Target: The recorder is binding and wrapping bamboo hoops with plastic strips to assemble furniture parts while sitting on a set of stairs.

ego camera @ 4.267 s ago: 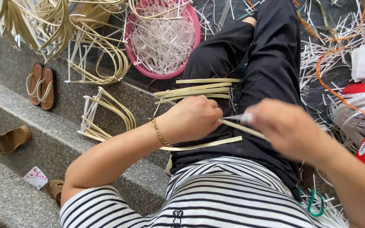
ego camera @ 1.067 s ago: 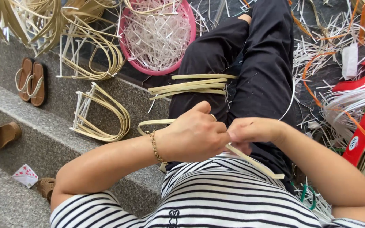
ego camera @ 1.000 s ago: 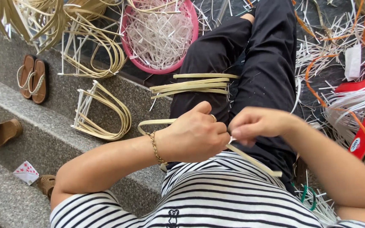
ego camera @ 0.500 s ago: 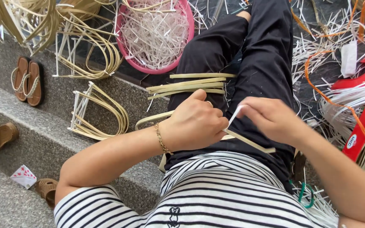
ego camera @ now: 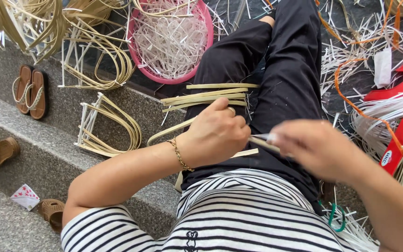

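The person sat on the stone steps (ego camera: 38, 158) with a long, thin strip (ego camera: 173, 128) of pale cane held over the lap. The left hand (ego camera: 215, 133) was curled tight around the strip, fingers pressed together. The right hand (ego camera: 316, 147) was blurry, but it seemed to pinch a small blade or the strip's end just beside the left hand; I could not tell which. The strip looked light and bendy, thin enough to crack if folded hard, and smooth, so a firm hold close to the working end seemed best. More strips (ego camera: 206, 95) lay across the near knee. A pink basket (ego camera: 201, 60) of white scraps sat farther away, and sandals (ego camera: 31, 88) lay far left.
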